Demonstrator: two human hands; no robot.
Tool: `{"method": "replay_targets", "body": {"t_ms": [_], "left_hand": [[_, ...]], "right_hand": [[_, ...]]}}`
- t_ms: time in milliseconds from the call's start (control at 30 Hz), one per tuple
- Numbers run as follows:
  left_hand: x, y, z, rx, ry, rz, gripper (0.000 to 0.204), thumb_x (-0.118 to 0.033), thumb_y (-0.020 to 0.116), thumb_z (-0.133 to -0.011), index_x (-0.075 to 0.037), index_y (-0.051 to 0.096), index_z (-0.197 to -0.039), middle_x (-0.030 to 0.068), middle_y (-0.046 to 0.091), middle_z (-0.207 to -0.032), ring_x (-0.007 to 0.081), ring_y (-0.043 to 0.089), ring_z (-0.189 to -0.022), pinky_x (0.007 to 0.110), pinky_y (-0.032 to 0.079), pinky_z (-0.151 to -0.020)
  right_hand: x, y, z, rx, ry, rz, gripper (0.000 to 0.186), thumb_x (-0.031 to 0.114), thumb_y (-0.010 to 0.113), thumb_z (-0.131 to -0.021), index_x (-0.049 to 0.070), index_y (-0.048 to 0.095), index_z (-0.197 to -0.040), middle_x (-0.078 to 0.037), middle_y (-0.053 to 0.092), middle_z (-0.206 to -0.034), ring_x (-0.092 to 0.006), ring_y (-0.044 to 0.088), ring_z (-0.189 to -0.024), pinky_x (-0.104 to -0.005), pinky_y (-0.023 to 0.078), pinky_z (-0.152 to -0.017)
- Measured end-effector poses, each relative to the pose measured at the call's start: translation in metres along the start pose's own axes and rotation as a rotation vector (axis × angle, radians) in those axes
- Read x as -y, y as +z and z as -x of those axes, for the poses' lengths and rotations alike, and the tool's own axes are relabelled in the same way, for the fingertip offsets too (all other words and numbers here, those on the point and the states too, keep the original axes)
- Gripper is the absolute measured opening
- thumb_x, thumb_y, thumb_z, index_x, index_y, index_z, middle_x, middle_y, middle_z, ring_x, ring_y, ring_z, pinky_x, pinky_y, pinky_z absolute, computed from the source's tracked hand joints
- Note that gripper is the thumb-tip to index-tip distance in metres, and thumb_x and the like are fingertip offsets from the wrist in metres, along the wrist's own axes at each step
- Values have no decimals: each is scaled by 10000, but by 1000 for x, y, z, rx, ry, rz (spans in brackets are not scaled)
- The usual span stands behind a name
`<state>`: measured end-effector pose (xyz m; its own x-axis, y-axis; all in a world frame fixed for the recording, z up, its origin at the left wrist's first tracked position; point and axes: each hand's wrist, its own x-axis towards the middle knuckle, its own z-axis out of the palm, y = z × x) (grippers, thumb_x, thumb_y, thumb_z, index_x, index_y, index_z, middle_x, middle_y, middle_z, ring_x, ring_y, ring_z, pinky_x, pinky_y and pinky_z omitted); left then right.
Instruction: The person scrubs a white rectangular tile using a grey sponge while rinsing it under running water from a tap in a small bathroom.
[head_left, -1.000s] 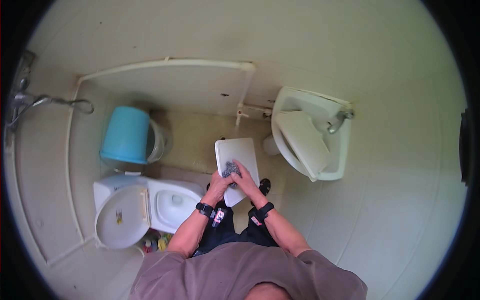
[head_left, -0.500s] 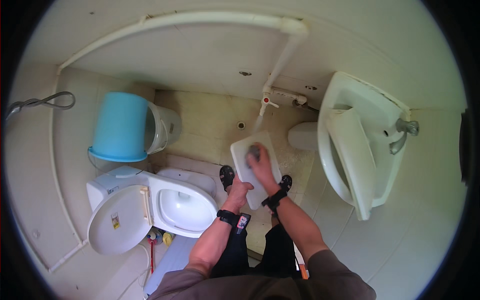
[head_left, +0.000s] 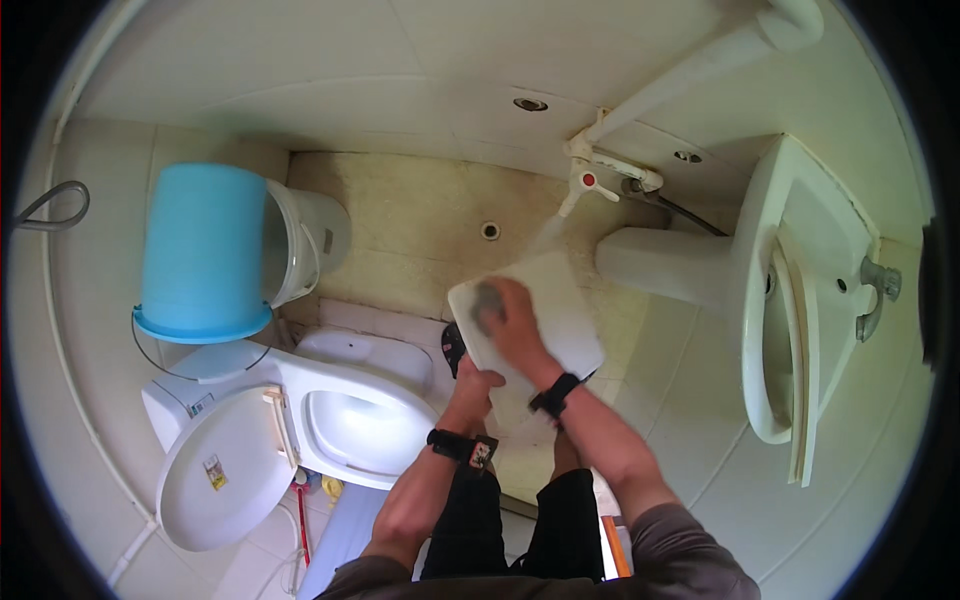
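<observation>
A white rectangular board (head_left: 560, 315) with rounded corners is held tilted over the floor. My left hand (head_left: 474, 388) grips its near left edge, with the thumb on the upper face. My right hand (head_left: 520, 325) is closed around a grey scouring pad (head_left: 487, 305), pressed to the board's face near its left end. Beyond the board's far edge, a white wall tap (head_left: 585, 185) with a red-centred handle is running. Its water falls toward that edge.
To the left stand a white toilet (head_left: 365, 425) with its lid raised, a light blue bucket (head_left: 205, 245) and a white bucket (head_left: 305, 245). A washbasin (head_left: 765, 390) at right has a white panel (head_left: 800, 370) leaning in it. A floor drain (head_left: 490, 231) lies ahead.
The view has shifted, and the tap and basin now appear farther right. My right hand has moved the scouring pad toward the board's left edge; the board has turned somewhat.
</observation>
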<state>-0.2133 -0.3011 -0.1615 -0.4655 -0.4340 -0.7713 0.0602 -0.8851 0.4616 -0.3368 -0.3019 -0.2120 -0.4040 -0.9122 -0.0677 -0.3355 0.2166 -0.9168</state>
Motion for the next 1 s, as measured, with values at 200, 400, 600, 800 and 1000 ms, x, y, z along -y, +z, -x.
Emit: {"method": "replay_targets", "body": {"t_ms": [200, 400, 600, 800, 1000], "left_hand": [[3, -5, 1, 8, 63, -238, 537, 66, 466, -567, 14, 545, -1096, 83, 605, -989, 209, 584, -941, 298, 464, -816], [-5, 5, 1, 13, -2, -44, 561, 101, 450, -614, 7, 482, -1166, 113, 588, -1045, 259, 594, -964, 355, 485, -857], [15, -18, -21, -24, 32, 118, 614, 138, 463, -601, -11, 466, -1196, 119, 563, -1093, 276, 567, -1023, 389, 467, -907], [20, -13, -22, 0, 35, 207, 614, 139, 466, -603, 5, 458, -1202, 134, 560, -1102, 299, 560, -1033, 410, 456, -930], [28, -17, -24, -69, 34, 235, 661, 157, 450, -579, -19, 475, -1215, 129, 569, -1114, 300, 552, -1062, 391, 446, -933]], "right_hand": [[-79, -35, -26, -67, 320, 105, 460, 123, 585, -762, 12, 469, -1193, -220, 501, -1134, -369, 448, -1104, -414, 334, -973], [-59, -27, -16, -39, 97, 8, 471, 121, 592, -772, 19, 469, -1215, -203, 505, -1164, -349, 482, -1098, -395, 363, -964], [-62, -26, 11, 176, 218, -142, 474, 122, 579, -797, 63, 451, -1249, -176, 488, -1232, -295, 431, -1195, -356, 347, -997], [-59, -58, 6, 149, 78, -86, 462, 123, 601, -757, 47, 499, -1201, -191, 479, -1266, -347, 424, -1194, -412, 310, -1019], [-91, -77, 20, 159, 232, -19, 428, 146, 596, -776, 77, 493, -1185, -155, 526, -1201, -323, 475, -1144, -412, 352, -969]]}}
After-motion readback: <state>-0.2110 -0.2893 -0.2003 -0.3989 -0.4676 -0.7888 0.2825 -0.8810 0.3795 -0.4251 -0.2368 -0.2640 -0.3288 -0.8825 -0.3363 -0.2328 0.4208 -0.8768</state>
